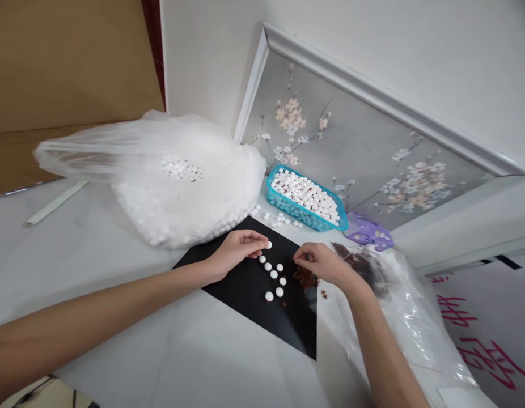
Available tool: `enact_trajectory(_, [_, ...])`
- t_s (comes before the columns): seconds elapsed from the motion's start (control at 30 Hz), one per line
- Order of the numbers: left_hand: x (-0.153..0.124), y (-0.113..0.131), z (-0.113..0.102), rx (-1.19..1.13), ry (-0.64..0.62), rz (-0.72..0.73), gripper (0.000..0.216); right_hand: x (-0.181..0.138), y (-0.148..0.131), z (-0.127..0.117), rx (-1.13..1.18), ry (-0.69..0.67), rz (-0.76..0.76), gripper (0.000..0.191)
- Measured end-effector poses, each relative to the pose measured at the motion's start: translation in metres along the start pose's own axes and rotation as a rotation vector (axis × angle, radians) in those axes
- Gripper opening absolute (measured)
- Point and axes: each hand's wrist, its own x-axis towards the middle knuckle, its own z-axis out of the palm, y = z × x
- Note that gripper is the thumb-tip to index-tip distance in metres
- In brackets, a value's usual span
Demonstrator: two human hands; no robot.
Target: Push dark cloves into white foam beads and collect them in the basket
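Between the thumb and fingertips of my left hand [241, 249] is a small white ball [269, 245], held just above a black sheet [245, 300]. Several more white balls [274, 274] lie loosely on the sheet below it, some with a hint of reddish brown at the underside. My right hand [320, 262] is pinched closed over a heap of small reddish-brown pieces [305, 277] at the sheet's right side. Whatever its fingertips hold is too small to make out.
Behind the sheet stands a blue basket [283, 205] full of white balls. A large translucent bag [190, 209] of them rests at left. Right of the sheet lie a clear plastic bag [411, 328] and a purple packet [368, 231]. A framed flower picture [351, 130] leans behind.
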Motion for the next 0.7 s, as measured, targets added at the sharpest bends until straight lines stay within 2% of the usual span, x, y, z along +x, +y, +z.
enact_trajectory(0.17, [0.0, -0.002, 0.001, -0.062, -0.03, -0.021, 0.026, -0.002, -0.012, -0.003, 0.023, 0.214, -0.022, 0.012])
enact_trajectory(0.27, [-0.001, -0.002, 0.002, -0.2, -0.064, -0.074, 0.027, -0.002, -0.029, 0.004, 0.049, 0.378, -0.034, 0.016])
enact_trajectory(0.37, [-0.002, -0.001, 0.004, -0.298, -0.066, -0.11, 0.027, -0.003, -0.046, 0.015, 0.103, 0.496, -0.117, 0.014])
enact_trajectory(0.5, [-0.003, -0.001, 0.006, -0.316, -0.048, -0.144, 0.028, -0.003, -0.057, 0.028, 0.131, 0.555, -0.191, 0.012])
enact_trajectory(0.7, [-0.001, -0.005, 0.005, -0.327, -0.043, -0.138, 0.029, -0.003, -0.059, 0.034, 0.12, 0.565, -0.205, 0.011])
